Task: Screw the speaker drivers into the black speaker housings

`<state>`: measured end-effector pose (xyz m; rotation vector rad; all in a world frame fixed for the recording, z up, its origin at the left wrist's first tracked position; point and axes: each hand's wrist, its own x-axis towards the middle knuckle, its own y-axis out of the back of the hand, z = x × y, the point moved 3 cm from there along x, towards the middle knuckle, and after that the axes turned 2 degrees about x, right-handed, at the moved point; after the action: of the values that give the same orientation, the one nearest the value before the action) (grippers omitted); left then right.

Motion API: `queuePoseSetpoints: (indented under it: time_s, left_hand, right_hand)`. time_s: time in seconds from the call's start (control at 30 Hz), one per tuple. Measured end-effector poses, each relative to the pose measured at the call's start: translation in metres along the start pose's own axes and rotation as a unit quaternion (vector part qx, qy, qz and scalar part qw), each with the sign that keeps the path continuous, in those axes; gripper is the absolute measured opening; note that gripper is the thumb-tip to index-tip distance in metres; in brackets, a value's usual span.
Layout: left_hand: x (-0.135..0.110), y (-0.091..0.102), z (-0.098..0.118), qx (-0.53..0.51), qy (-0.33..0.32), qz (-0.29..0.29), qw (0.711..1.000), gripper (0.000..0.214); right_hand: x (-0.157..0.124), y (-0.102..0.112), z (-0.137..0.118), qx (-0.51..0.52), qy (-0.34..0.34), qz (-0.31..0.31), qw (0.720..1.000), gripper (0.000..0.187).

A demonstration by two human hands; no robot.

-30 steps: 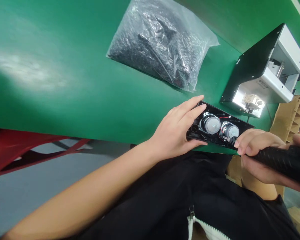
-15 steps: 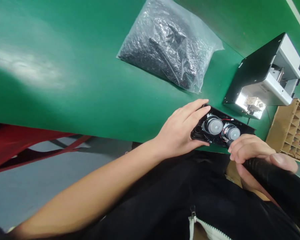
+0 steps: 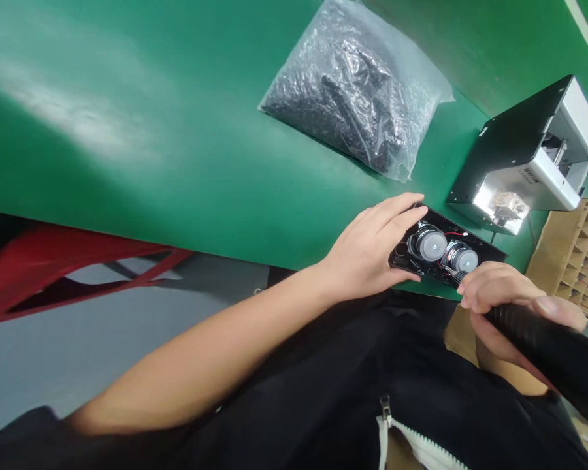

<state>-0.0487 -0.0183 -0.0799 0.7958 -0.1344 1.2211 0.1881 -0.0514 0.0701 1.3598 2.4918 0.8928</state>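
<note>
We gripped the end of a black speaker panel (image 3: pixel 487 252) with our left hand (image 3: pixel 367 247), the fingers (image 3: pixel 396 212) over its far edge and the thumb (image 3: pixel 402 275) along its near edge. The panel sat at the near edge of the green table (image 3: pixel 176 163), its two round speaker drivers (image 3: pixel 431 245) facing up and red wires (image 3: pixel 455 234) running beside them. Our right hand (image 3: pixel 509 294) was clenched around the black handle of a power screwdriver (image 3: pixel 543 339), and its metal tip (image 3: pixel 451 275) reached the panel beside the second driver. Beyond the panel lay a clear plastic bag (image 3: pixel 357 98) of black parts. A black-and-white benchtop machine (image 3: pixel 524 163) stood to the right, near a cardboard rack (image 3: pixel 563 261) holding red wires.
</note>
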Motion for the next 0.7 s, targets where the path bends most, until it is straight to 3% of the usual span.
queuePoseSetpoints:
  time_s: [0.13, 0.23, 0.3, 0.43, 0.57, 0.63, 0.7]
  left_hand:
    - [0.000, 0.000, 0.000, -0.002, 0.001, -0.002, 1.000, 0.109]
    - [-0.001, 0.000, -0.001, -0.001, 0.000, -0.003, 1.000, 0.110]
    - [-0.001, -0.001, -0.002, 0.003, -0.002, -0.004, 1.000, 0.108]
    - [-0.001, -0.001, -0.002, 0.010, -0.005, -0.003, 1.000, 0.102]
    - [0.000, 0.000, -0.003, 0.010, 0.003, -0.015, 1.000, 0.104]
    - [0.001, 0.001, -0.004, 0.007, 0.008, -0.018, 1.000, 0.103]
    - [0.002, 0.003, -0.004, 0.004, 0.012, -0.021, 1.000, 0.101]
  right_hand:
    - [0.000, -0.013, 0.003, 0.030, 0.040, 0.069, 0.996, 0.067]
    - [-0.002, -0.025, 0.009, 0.018, 0.034, 0.160, 0.986, 0.035]
    - [-0.003, -0.033, 0.013, 0.009, 0.028, 0.184, 0.983, 0.023]
    - [0.000, -0.046, 0.017, 0.023, 0.082, 0.237, 0.968, 0.037]
    - [0.007, -0.054, 0.014, 0.072, 0.151, 0.359, 0.918, 0.053]
    - [0.008, -0.041, 0.008, 0.095, 0.143, 0.417, 0.892, 0.070]
    - [0.005, -0.013, 0.001, 0.090, 0.098, 0.447, 0.885, 0.070]
